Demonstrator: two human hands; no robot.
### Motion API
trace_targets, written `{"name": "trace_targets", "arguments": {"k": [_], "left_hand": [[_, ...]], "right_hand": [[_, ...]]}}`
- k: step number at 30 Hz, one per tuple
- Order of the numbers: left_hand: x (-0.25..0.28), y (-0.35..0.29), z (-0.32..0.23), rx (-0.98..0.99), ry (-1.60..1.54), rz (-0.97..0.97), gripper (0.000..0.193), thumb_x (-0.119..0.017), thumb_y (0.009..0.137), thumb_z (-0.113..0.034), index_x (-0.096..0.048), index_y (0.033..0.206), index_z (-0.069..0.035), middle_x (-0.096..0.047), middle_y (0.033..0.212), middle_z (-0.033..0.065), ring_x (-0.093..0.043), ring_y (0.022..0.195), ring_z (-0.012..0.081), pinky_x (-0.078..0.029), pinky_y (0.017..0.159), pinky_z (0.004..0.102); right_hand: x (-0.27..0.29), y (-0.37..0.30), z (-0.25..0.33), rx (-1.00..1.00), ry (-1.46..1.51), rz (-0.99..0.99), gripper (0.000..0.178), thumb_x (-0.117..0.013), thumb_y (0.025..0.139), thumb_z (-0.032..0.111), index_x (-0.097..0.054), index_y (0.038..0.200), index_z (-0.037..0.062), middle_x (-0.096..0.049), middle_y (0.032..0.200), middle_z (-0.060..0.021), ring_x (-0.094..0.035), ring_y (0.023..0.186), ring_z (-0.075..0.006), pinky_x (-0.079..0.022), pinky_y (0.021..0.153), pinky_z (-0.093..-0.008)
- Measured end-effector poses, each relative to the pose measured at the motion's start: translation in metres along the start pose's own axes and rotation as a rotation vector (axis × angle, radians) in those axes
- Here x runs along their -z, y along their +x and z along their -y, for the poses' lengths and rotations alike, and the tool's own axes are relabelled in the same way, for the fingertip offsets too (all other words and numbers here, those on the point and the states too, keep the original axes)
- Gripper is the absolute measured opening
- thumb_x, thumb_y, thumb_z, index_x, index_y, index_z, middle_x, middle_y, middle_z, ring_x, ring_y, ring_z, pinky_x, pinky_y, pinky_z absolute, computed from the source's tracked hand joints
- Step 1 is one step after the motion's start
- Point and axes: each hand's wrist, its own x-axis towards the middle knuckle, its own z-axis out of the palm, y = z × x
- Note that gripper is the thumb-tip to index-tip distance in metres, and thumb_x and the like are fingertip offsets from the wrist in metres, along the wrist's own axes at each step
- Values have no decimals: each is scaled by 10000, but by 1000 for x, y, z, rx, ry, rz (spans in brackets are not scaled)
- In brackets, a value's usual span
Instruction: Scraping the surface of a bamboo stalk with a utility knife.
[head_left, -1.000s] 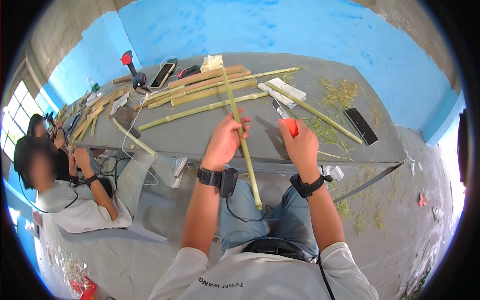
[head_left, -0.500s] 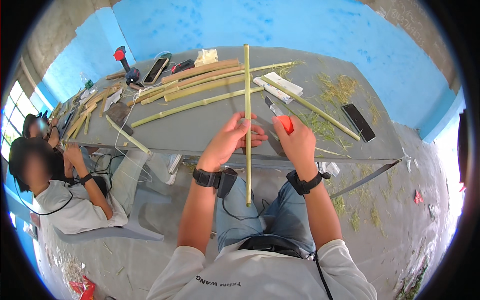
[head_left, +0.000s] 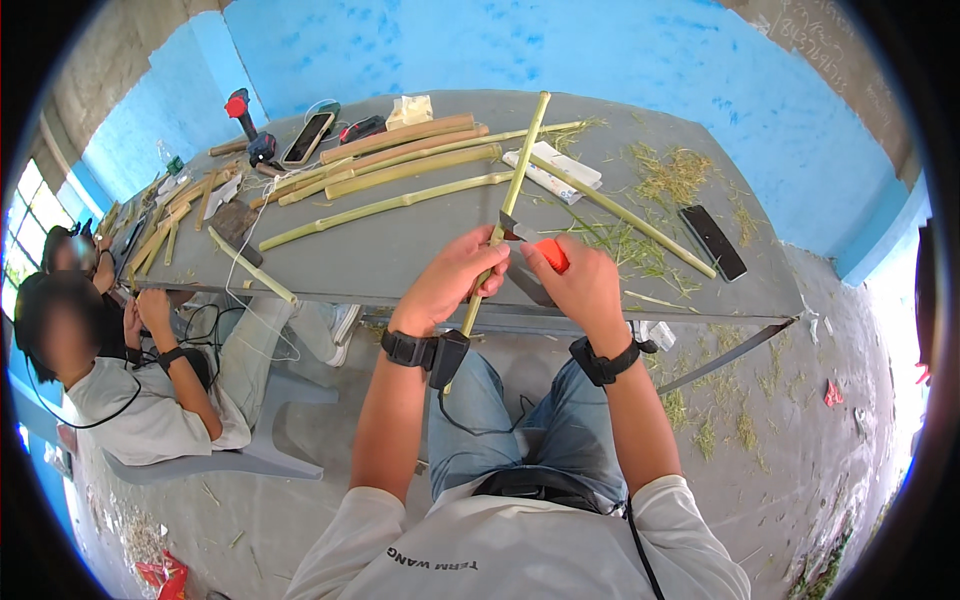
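Note:
A slim green bamboo stick [head_left: 524,160] slants across the table's near edge, its upper end leaning right. My left hand [head_left: 455,275] is closed around its middle, thumb on top. In my right hand [head_left: 582,282] is a utility knife [head_left: 551,254] with an orange handle, gripped in closed fingers. The knife's blade lies against the stick just above my left thumb. Part of the handle is hidden under my right fingers. The stick's lower end passes behind the black device on my left wrist.
Several bamboo lengths [head_left: 400,205] lie across the grey table [head_left: 340,268]. A phone [head_left: 714,243] and green shavings [head_left: 672,178] are to the right, white paper [head_left: 575,185] behind the knife. At the back left stand a cordless drill [head_left: 262,145] and another phone [head_left: 309,138]. A seated person [head_left: 150,400] works at left.
The stick has gone from nearly upright to slanting right at its top. My left hand has closed round it. The knife has moved left, from beside the stick onto it.

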Motion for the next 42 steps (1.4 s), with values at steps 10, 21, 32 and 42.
{"name": "trace_targets", "arguments": {"k": [10,21,32,42], "left_hand": [[-9,1,4,-19,277,-107,341,-584,1033,-379,-544,1031,-40,-491,748,-16,-434,563,51,-330,491,210],[-19,5,6,-57,396,-245,370,-597,1025,-393,-580,945,-32,-483,642,-15,-408,477,56,-309,438,229],[-19,4,8,-53,435,-244,399,-595,1019,-414,-611,1007,-16,-504,674,-11,-427,493,55,-309,441,218],[5,0,4,-44,8,-43,382,-389,1098,-330,-553,1254,-22,-579,851,15,-564,739,114,-434,658,241]], "right_hand": [[0,0,0,42,-7,53,456,-703,849,509,-648,730,72,-642,626,-143,-629,587,-370,-495,543,-441],[-1,0,0,19,13,-29,474,-712,849,519,-645,728,66,-637,627,-141,-621,588,-377,-491,546,-437],[3,0,-2,-185,102,-165,470,-650,926,508,-657,859,42,-649,714,-179,-641,660,-383,-493,590,-437],[-4,2,-6,-121,53,-178,485,-646,925,510,-638,828,35,-650,706,-198,-644,660,-401,-491,581,-453]]}}
